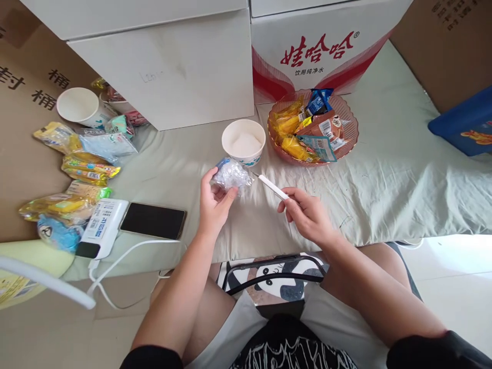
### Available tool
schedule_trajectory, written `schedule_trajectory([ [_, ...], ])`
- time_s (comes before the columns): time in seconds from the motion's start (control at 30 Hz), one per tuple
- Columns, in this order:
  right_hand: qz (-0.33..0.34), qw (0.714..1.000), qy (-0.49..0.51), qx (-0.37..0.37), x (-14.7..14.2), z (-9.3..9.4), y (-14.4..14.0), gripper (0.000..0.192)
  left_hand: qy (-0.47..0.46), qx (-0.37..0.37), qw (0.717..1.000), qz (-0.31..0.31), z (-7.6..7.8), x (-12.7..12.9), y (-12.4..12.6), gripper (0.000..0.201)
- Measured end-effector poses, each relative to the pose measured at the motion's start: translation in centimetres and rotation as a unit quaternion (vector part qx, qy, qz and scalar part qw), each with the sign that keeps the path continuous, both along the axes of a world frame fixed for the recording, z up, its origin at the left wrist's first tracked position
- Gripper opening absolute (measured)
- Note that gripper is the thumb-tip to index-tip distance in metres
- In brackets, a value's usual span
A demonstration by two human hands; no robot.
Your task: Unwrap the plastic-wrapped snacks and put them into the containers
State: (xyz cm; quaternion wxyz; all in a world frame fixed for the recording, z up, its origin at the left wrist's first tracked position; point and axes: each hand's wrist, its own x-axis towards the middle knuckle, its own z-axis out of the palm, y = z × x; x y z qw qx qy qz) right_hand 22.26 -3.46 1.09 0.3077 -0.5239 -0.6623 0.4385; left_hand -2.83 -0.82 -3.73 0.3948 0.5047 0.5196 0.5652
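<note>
Left hand [213,202] gripping a clear wrapped packet [231,175], right hand [305,212] pinching a white knife [272,187], over a pale green cloth [384,184] beside a paper cup [243,141], pink snack basket [350,123], cartons [172,61] behind.

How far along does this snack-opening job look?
Done: the paper bowl near the hands already holds something white. In hand: the left hand grips a clear crinkly packet, and the right hand points a thin white tool at it. Left: wrapped snacks fill the pink basket, and more lie at the left.
</note>
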Motion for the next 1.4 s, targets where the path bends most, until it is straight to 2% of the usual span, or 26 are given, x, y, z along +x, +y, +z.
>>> schedule_trajectory([
  [0.07,0.028,0.999,0.031,0.015,-1.0,0.1,-0.4,0.031,0.001,-0.01,1.0,-0.025,0.1,0.3,-0.3,0.076],
  [0.17,0.046,0.998,0.011,0.03,-2.1,0.0,-0.4,0.03,-0.039,-0.033,0.997,-0.051,0.9,1.0,-0.7,0.079],
  [0.23,0.05,0.998,-0.007,0.038,-2.2,-0.1,-0.2,0.033,-0.093,-0.051,0.994,-0.031,1.6,1.2,-0.7,0.081],
  [0.33,0.05,0.997,-0.03,0.041,-1.5,0.0,0.0,0.036,-0.18,-0.067,0.981,0.032,2.6,0.8,-0.2,0.074],
  [0.4,0.024,0.996,-0.064,0.052,-0.7,-0.1,0.3,0.034,-0.19,-0.066,0.978,0.057,2.8,0.3,0.1,0.068],
  [0.5,-0.048,0.982,-0.145,0.108,0.6,-0.9,0.8,0.029,-0.102,-0.069,0.992,0.042,2.4,-0.1,-0.2,0.068],
  [0.6,-0.092,0.956,-0.231,0.158,1.4,-2.1,1.3,0.03,0.057,-0.082,0.995,-0.021,2.0,0.0,-0.9,0.057],
  [0.7,-0.121,0.928,-0.301,0.182,1.7,-2.8,1.5,0.03,0.204,-0.011,0.979,-0.022,2.1,0.1,-1.4,0.045],
  [0.77,-0.147,0.911,-0.323,0.211,1.6,-3.0,1.5,0.032,0.248,0.048,0.967,-0.044,2.4,0.1,-1.5,0.056],
  [0.83,-0.149,0.906,-0.312,0.245,1.3,-2.9,1.4,0.034,0.276,0.063,0.953,-0.104,2.7,0.2,-1.4,0.068],
  [0.9,-0.119,0.913,-0.278,0.273,1.0,-2.8,1.2,0.032,0.291,0.053,0.946,-0.131,3.0,0.4,-1.4,0.059],
  [1.0,-0.061,0.928,-0.22,0.293,0.3,-2.7,0.8,0.027,0.225,0.027,0.971,-0.071,3.3,0.7,-1.5,0.022],
  [1.03,-0.038,0.934,-0.197,0.297,0.0,-2.7,0.6,0.026,0.173,0.013,0.984,-0.039,3.4,0.8,-1.5,0.019],
  [1.1,0.019,0.944,-0.145,0.294,-0.5,-2.7,0.3,0.029,0.035,-0.04,0.999,0.004,3.8,0.9,-1.6,0.027],
  [1.2,0.085,0.958,-0.082,0.261,-1.2,-2.6,-0.1,0.041,-0.156,-0.153,0.976,-0.025,4.5,1.0,-1.7,0.041],
  [1.3,0.099,0.967,-0.048,0.231,-1.5,-2.5,-0.2,0.034,-0.206,-0.194,0.958,-0.043,5.0,1.0,-1.5,0.046],
  [1.4,0.068,0.972,-0.036,0.221,-1.4,-2.5,0.0,0.012,-0.193,-0.173,0.966,0.017,5.1,0.7,-1.2,0.043],
])
